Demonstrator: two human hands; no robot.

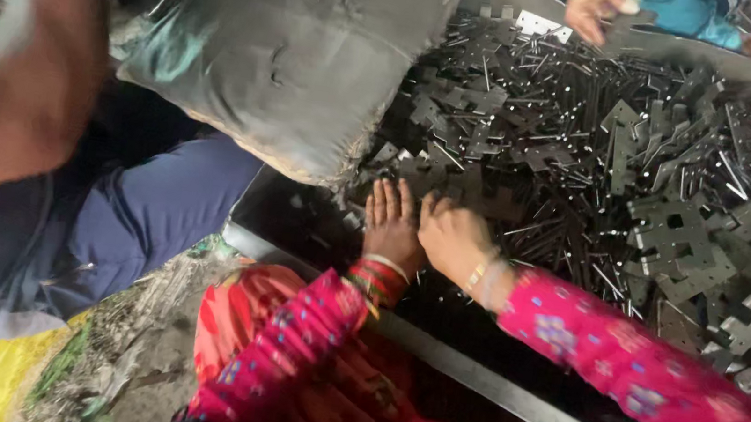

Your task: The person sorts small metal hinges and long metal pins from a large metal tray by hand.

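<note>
A dark metal tray [470, 375] is heaped with flat stamped metal pieces [626, 164]. At its near edge the left hand [391, 222] lies flat, fingers stretched out on the pieces, holding nothing. The right hand [454, 237] rests just beside it, fingers curled into the heap; whether they hold a piece cannot be told. A grey sack [295, 51] leans over the tray's left edge.

- the left hand [392, 227] and right hand [452, 239] lie on the pile of metal parts [626, 164]; their fingertips are buried, so any grasp can't be told.
- a co-worker's arm [37, 78] at near left is blurred and cut off by the top edge.
- far hands [597, 5] are cropped at the top edge.
- the grey sack [290, 50] hides the pile's left part.
</note>
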